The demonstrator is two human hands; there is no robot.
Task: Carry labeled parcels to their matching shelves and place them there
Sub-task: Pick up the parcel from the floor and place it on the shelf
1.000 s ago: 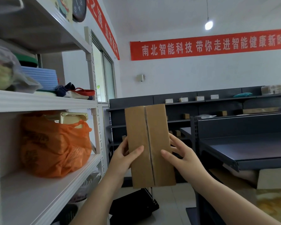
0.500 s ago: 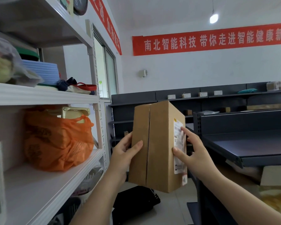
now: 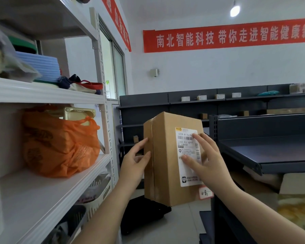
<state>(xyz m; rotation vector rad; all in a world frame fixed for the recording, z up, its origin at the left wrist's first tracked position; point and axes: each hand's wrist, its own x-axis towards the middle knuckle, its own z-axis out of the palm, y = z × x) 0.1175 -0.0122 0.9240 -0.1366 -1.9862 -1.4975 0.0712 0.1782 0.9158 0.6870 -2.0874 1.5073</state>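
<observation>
I hold a brown cardboard parcel (image 3: 164,155) upright in front of me at chest height. Its white shipping label (image 3: 187,148) faces me on the right side, and a small red-edged tag (image 3: 206,193) sticks out at its lower right. My left hand (image 3: 134,166) grips the taped left face. My right hand (image 3: 208,161) lies flat over the label, fingers spread across it. A dark metal shelf (image 3: 271,155) stands just to the right of the parcel.
A white shelf unit (image 3: 42,194) on my left holds an orange plastic bag (image 3: 60,145) and folded cloths above. Dark wall shelving (image 3: 192,103) at the back carries small boxes. A black object (image 3: 144,215) lies on the floor below the parcel.
The parcel has turned in my hands so the labelled side now faces me. My right hand has slid from the edge onto the label.
</observation>
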